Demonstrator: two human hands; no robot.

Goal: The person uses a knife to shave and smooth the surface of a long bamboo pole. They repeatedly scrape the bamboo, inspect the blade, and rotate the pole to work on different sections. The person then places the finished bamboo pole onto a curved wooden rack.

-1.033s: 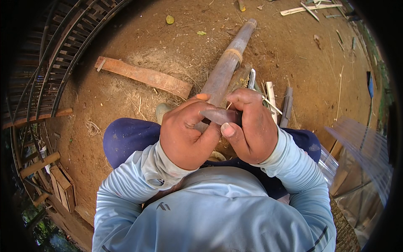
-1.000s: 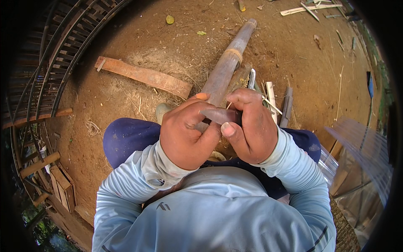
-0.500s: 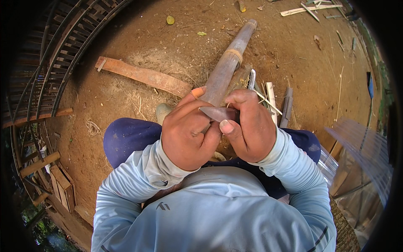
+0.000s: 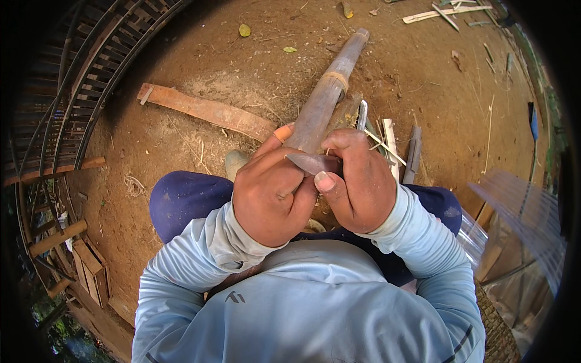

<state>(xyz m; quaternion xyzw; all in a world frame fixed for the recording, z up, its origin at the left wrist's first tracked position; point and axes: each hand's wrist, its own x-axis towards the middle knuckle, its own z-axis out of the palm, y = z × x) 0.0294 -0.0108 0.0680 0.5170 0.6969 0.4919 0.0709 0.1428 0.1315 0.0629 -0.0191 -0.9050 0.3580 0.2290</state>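
Note:
In front of my belly my two hands are close together. My right hand (image 4: 366, 187) is closed on a knife (image 4: 310, 162), its thumb pressed near the blade. The blade's tip points left, against the fingers of my left hand (image 4: 266, 193). That hand is curled shut, with an orange wrap (image 4: 283, 132) on one finger. Whatever it grips is hidden by the hand itself. A thin pale sliver (image 4: 327, 150) shows by my right forefinger. Just beyond my hands lies a thick bamboo pole (image 4: 330, 97) with a tan band round it.
A flat reddish board (image 4: 206, 110) lies left of the pole on the dirt ground (image 4: 290, 66). Split wood pieces (image 4: 390, 142) lie right of it, more strips (image 4: 445, 15) farther off. Clear corrugated sheeting (image 4: 520, 212) stands at right, a slatted structure (image 4: 78, 91) at far left.
My hands and the knife have barely moved, perhaps a slight shift left. The grip looks the same, and the things on the ground stay put.

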